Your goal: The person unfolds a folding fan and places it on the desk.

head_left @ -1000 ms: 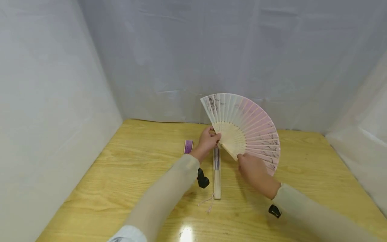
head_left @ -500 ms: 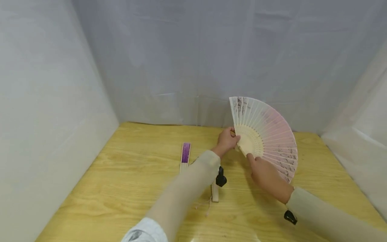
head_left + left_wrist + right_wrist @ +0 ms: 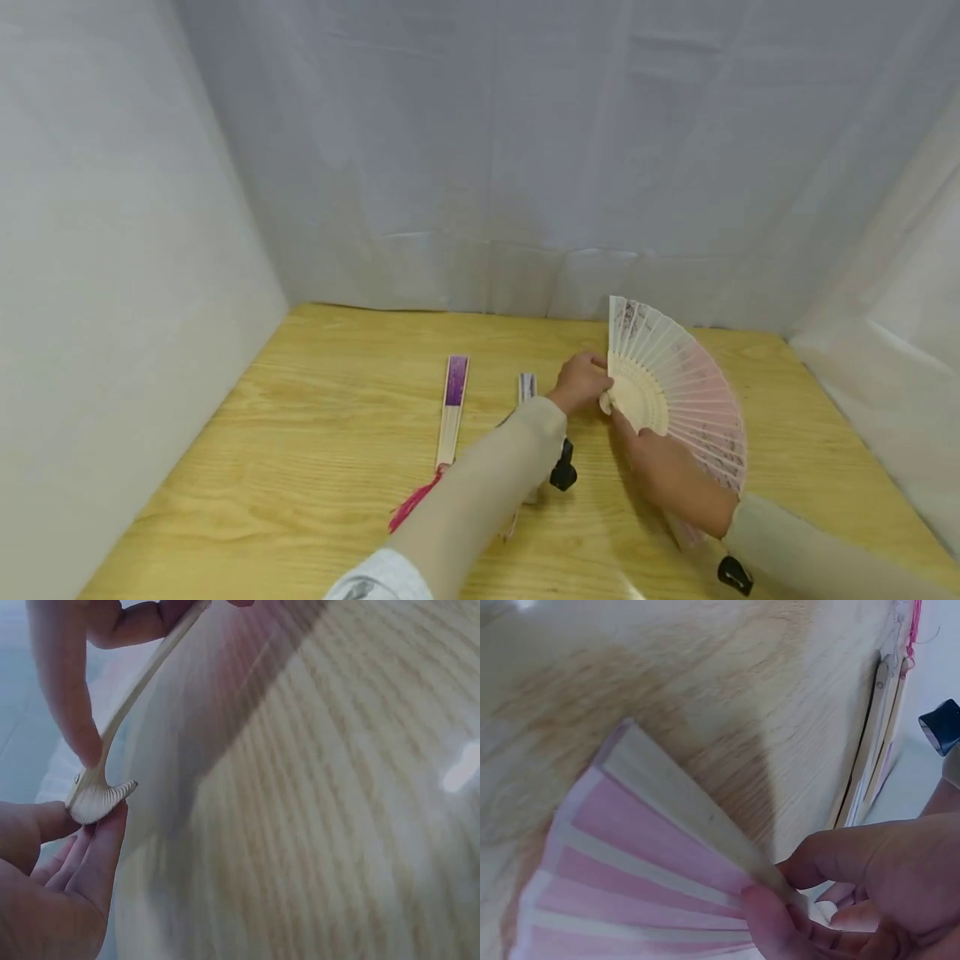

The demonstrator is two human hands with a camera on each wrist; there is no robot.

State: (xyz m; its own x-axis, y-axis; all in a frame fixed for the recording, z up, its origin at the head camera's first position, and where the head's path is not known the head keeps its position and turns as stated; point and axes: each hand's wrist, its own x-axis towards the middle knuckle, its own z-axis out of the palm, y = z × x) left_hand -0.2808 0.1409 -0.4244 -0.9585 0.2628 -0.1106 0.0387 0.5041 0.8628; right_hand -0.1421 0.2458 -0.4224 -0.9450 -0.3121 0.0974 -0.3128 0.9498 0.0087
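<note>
A spread folding fan (image 3: pixel 701 379), white shading to pink with pale ribs, stands at the right of the table in the head view. My left hand (image 3: pixel 583 382) pinches it near its pivot end. In the left wrist view the left fingers (image 3: pixel 94 874) curl around that rounded end. My right hand (image 3: pixel 678 477) grips the lower outer rib, thumb and finger on either side of it in the right wrist view, hiding part of the pink leaf. The fan's near corner lies low over the table in the head view.
Left of the hands, a folded purple fan (image 3: pixel 455 387) with a magenta tassel (image 3: pixel 415 504) lies on the wooden table (image 3: pixel 300 450). A second folded fan (image 3: pixel 527 384) is partly covered by the left forearm. Pale sheets (image 3: pixel 420 167) hang behind and at both sides.
Both hands have carried the spread fan to the right, then down toward the table. The left forearm has moved right with it, uncovering more of the purple fan and its tassel.
</note>
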